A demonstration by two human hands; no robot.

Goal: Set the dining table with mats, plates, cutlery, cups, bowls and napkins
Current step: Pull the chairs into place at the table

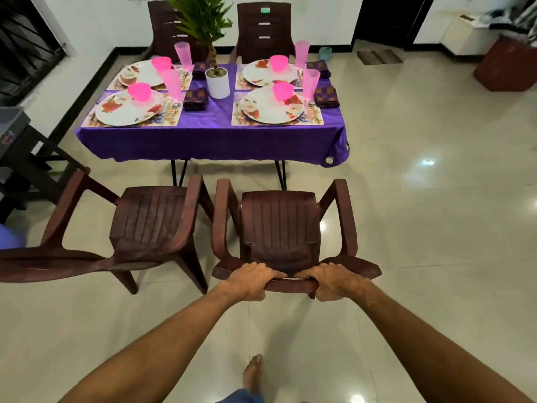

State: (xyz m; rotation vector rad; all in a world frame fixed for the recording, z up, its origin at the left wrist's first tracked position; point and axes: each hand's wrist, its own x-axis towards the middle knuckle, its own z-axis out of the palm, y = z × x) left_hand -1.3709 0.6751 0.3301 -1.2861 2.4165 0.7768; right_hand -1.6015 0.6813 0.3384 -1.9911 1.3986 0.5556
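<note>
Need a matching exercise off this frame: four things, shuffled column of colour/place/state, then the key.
Column A
1. near-right bowl
2. tablecloth
3. plant pot
4. near-right chair

Column B
a. backrest top gripped by left hand and right hand
b. white, standing mid-table between the place settings
c. pink, sitting on a plate
d. purple, draped over the table edge

Pairs: 1-c, 2-d, 3-b, 4-a
</note>
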